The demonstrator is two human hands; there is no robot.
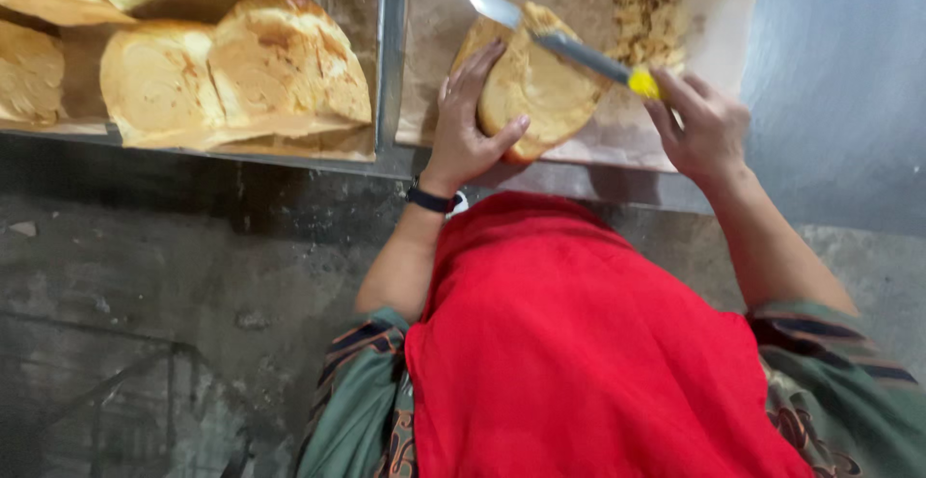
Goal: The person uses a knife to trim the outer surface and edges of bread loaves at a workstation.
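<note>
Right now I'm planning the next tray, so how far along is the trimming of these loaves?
Done: a pile of scraps already lies on the paper-lined board. In hand: the left hand steadies one loaf while the right hand draws a yellow-handled knife across its top. Left: several whole loaves sit in the metal tray alongside, seemingly uncut.

The bread loaf (pixel 535 87) lies on the paper sheet (pixel 714 34) on the tabletop (pixel 839 73). The knife (pixel 559 39) rests across its top. Crumbs (pixel 648 20) lie at 1 o'clock from it. The tray (pixel 391 63) of loaves (pixel 241 73) sits at 9 o'clock.
</note>
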